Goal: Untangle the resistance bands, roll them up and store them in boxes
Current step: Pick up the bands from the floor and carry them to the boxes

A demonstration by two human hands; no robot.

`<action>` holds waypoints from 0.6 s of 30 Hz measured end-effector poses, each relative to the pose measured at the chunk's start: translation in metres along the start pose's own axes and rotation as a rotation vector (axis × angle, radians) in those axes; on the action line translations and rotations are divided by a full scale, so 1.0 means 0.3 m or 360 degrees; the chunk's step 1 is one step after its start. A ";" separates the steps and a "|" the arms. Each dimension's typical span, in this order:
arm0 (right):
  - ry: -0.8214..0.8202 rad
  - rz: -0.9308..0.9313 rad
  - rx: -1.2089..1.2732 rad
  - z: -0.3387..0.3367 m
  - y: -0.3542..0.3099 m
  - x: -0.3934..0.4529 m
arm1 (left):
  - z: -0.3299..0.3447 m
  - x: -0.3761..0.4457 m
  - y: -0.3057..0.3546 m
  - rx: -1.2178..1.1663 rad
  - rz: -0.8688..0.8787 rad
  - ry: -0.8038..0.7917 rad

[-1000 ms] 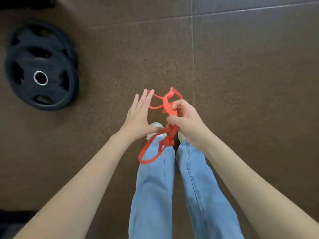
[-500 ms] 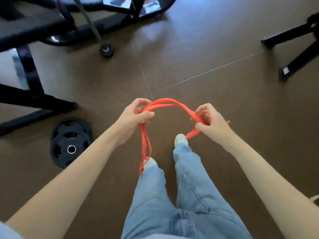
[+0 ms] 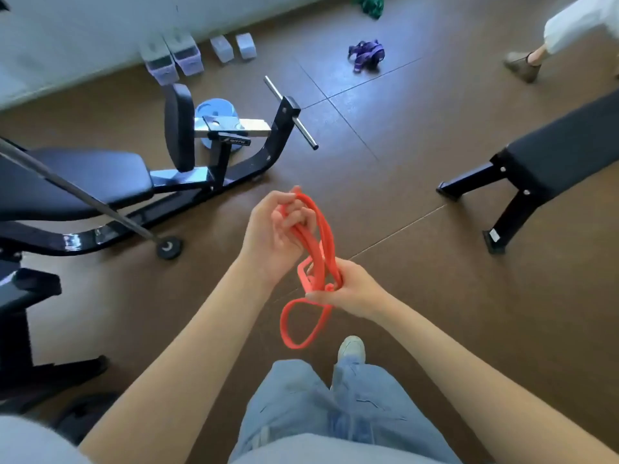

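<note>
A red resistance band (image 3: 326, 241) hangs doubled between my two hands above the brown floor. My left hand (image 3: 271, 234) grips its upper folds with curled fingers. Lower down, my right hand (image 3: 351, 291) pinches the bunched strands, and a loose loop (image 3: 301, 324) of the band dangles below it. A tangled purple band (image 3: 365, 55) lies on the floor far ahead, and a green band (image 3: 370, 5) lies beyond it at the top edge. Several clear storage boxes (image 3: 174, 58) stand against the wall at the back left.
A black exercise machine (image 3: 134, 182) with a padded seat and a steel bar fills the left side. A black bench (image 3: 549, 162) stands at the right. Another person's leg and shoe (image 3: 522, 65) show at the top right. My legs and one shoe (image 3: 350, 351) are below.
My view has lifted from the floor towards the room. The hands, spread apart with the band arched between them, have come together, the left above the right, and the band is now folded into several strands.
</note>
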State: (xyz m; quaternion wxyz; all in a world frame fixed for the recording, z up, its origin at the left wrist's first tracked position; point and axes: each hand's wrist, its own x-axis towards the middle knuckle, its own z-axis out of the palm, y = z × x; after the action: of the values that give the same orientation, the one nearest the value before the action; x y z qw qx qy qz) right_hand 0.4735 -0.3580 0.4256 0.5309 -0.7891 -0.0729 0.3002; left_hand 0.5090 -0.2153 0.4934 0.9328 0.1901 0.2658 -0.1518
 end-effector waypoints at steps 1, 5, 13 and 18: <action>0.0058 0.0013 -0.0038 -0.068 -0.020 0.045 | 0.036 0.066 0.033 -0.0007 0.0037 0.0057; 0.0476 0.0195 0.0016 -0.327 -0.068 0.235 | 0.114 0.335 0.136 0.0795 0.0107 0.0335; 0.0738 -0.0007 0.0453 -0.721 -0.208 0.750 | 0.225 0.875 0.311 0.1344 -0.0628 0.0522; 0.0761 -0.0068 0.1167 -0.905 -0.346 1.051 | 0.421 1.185 0.388 0.0927 -0.1137 0.0425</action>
State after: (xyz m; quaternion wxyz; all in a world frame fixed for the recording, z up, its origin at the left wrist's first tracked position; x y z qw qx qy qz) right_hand 0.8993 -0.3926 0.4617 0.7840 -0.5940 0.1471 0.1042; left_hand 0.8980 -0.2326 0.4279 0.6878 0.3583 0.3785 -0.5053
